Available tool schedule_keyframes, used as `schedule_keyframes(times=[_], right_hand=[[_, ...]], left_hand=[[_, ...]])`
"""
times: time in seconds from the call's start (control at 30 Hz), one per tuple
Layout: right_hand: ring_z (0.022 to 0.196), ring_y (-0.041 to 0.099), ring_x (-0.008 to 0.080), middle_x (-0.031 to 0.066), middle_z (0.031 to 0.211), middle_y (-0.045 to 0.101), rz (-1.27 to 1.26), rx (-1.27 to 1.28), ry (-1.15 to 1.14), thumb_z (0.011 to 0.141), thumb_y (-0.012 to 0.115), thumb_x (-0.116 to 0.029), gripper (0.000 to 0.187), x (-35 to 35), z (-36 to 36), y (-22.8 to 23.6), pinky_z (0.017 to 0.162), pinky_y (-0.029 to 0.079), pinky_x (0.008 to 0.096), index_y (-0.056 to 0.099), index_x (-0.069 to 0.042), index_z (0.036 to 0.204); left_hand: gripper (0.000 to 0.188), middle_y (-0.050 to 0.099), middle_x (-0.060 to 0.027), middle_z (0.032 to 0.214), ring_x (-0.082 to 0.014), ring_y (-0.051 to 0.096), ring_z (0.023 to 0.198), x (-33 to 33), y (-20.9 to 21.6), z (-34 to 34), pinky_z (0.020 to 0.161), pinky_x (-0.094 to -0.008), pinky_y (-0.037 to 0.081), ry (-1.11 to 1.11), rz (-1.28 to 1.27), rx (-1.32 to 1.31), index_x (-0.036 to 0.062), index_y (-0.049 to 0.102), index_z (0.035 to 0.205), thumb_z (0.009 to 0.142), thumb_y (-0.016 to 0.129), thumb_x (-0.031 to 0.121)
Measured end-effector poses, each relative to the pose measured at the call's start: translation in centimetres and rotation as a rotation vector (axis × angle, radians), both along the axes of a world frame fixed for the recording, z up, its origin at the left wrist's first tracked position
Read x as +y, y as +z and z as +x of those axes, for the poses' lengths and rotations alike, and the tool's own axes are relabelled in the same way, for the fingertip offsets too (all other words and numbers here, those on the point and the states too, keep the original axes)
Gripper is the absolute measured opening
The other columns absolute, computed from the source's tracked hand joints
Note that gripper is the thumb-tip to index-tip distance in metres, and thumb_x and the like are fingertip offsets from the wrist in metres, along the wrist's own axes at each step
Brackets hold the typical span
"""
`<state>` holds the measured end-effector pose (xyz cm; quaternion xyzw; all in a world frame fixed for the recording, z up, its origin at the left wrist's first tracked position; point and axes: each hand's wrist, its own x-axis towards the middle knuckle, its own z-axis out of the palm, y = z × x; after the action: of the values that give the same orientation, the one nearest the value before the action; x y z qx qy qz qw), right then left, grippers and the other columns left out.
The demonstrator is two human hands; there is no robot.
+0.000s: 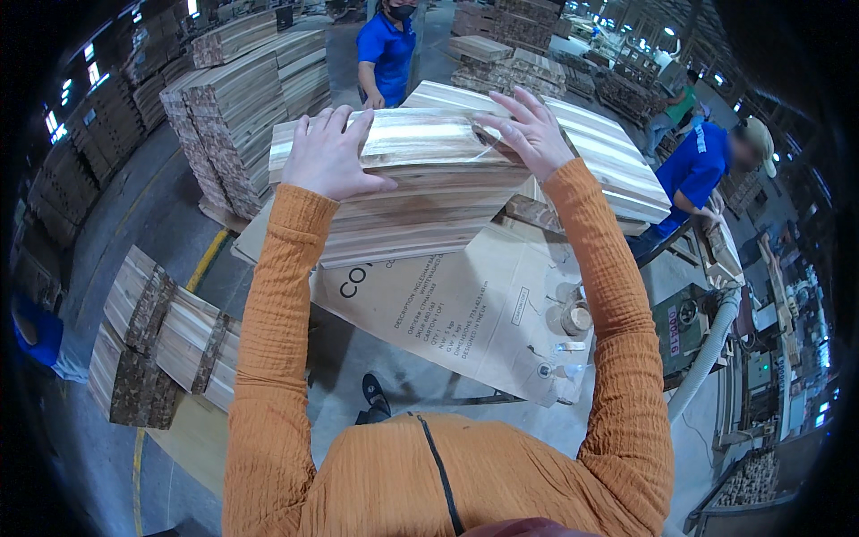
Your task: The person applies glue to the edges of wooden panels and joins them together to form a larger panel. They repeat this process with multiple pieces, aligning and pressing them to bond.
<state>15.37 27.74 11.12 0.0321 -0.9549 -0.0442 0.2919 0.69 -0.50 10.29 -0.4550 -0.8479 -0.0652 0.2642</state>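
A striped wooden panel (412, 206) stands tilted up on edge in front of me, its light upper part catching the light. My left hand (331, 154) grips its upper left end, fingers over the top and thumb along the near face. At the upper right my right hand (528, 132) holds the same panel with fingers spread over the top, beside a dark knot-like mark (488, 137). Behind and to the right lies another striped wooden panel (613, 166). Under the held panel is a flat printed cardboard sheet (447, 313), with a small round brown item (574, 318) on its right part.
Stacked wooden boards (255, 112) rise at the left back; more panels (165, 336) lie at the lower left. A person in blue (386, 54) stands across from me, another (702, 161) works at the right. A pale hose (707, 349) runs by a machine at the right.
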Motion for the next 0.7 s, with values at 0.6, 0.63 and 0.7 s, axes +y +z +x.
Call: schedule_keyframes(times=[0.6, 0.63, 0.7], right_hand=[[0.136, 0.024, 0.0291, 0.0016, 0.141, 0.042, 0.117, 0.015, -0.098, 0.096, 0.026, -0.053, 0.046, -0.3, 0.2, 0.0, 0.110, 0.014, 0.0486, 0.061, -0.035, 0.119], [0.136, 0.025, 0.0289, 0.0014, 0.141, 0.042, 0.139, 0.017, -0.105, 0.095, 0.026, -0.053, 0.046, -0.3, 0.3, 0.3, 0.110, 0.014, 0.0486, 0.062, -0.035, 0.119], [0.135, 0.025, 0.0285, 0.0010, 0.140, 0.043, 0.174, 0.038, -0.105, 0.095, 0.027, -0.052, 0.045, -0.3, 0.4, 0.5, 0.110, 0.015, 0.0486, 0.062, -0.035, 0.118]], left_hand=[[0.102, 0.044, -0.0178, 0.134, -0.0335, 0.039, 0.125, 0.0, -0.1, -0.2, 0.104, -0.0492, 0.026, 0.001, 0.015, -0.015, 0.0107, 0.042, 0.136, 0.054, 0.072, 0.064], [0.102, 0.044, -0.0177, 0.134, -0.0335, 0.039, 0.125, 0.0, -0.1, -0.2, 0.104, -0.0493, 0.026, 0.001, 0.016, -0.017, 0.0108, 0.042, 0.136, 0.054, 0.072, 0.064], [0.102, 0.044, -0.0176, 0.134, -0.0334, 0.039, 0.125, 0.0, 0.0, -0.1, 0.104, -0.0495, 0.026, -0.001, 0.011, -0.023, 0.0109, 0.042, 0.136, 0.054, 0.072, 0.064]])
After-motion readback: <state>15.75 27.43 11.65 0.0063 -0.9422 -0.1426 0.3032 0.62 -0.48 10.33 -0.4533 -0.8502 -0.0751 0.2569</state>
